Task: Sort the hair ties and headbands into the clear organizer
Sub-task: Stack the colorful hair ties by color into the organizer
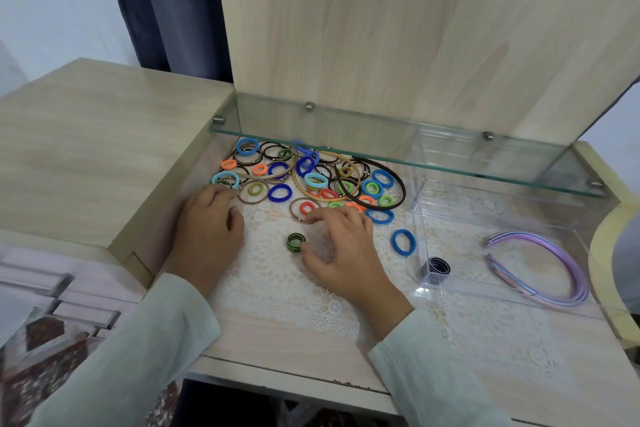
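Observation:
A pile of hair ties (pixel 308 177) in blue, orange, green, brown and black lies on the lace mat, mixed with thin round headbands (pixel 377 208). My left hand (pixel 207 229) rests at the pile's left edge, fingers loosely curled, fingertips beside a light-blue tie (pixel 225 179). My right hand (pixel 343 250) lies spread at the pile's front; its index fingertip touches a brown tie (pixel 300 207) and its thumb sits against a green-and-black stack of ties (pixel 296 242). The clear organizer (pixel 485 215) at the right holds lilac headbands (pixel 557 274) and a black-grey tie stack (pixel 435 269).
A lone blue tie (pixel 403 243) lies between my right hand and the organizer. A glass shelf (pixel 381 149) hangs low over the back of the pile. A raised wooden block (pixel 104 149) borders the left and a wooden panel (pixel 381 28) closes the back.

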`<state>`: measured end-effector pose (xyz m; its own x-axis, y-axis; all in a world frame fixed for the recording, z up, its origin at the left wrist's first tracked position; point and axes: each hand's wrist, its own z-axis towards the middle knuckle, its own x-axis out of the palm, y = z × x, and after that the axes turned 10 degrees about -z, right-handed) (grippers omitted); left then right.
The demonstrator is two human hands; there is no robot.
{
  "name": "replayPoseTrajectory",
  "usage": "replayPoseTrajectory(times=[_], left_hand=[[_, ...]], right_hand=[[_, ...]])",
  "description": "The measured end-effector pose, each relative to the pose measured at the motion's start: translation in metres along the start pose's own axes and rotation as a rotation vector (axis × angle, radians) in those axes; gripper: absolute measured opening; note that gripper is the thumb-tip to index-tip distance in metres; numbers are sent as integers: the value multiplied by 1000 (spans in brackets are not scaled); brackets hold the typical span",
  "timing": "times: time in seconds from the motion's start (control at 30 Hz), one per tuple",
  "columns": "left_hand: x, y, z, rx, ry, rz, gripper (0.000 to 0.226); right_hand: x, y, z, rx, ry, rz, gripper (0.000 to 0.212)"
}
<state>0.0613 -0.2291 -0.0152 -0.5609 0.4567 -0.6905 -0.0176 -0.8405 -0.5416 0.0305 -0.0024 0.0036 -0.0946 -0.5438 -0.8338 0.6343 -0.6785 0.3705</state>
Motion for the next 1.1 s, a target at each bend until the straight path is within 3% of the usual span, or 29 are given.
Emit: replayPoseTrajectory(times=[0.23,0.5,0.7,1.1], left_hand=[[-7,-11,-3,252,9,-135,20],[-3,-32,-21,233,76,-324,26],[1,-26,-23,510,202,-396,20],[3,-28,-22,478,271,-403,21]], right_hand=[[2,-3,2,205,-88,31,17],[4,-5,4,242,-136,31,16],[5,-6,4,255,-138,25,15],[7,-7,4,259,-151,16,17]])
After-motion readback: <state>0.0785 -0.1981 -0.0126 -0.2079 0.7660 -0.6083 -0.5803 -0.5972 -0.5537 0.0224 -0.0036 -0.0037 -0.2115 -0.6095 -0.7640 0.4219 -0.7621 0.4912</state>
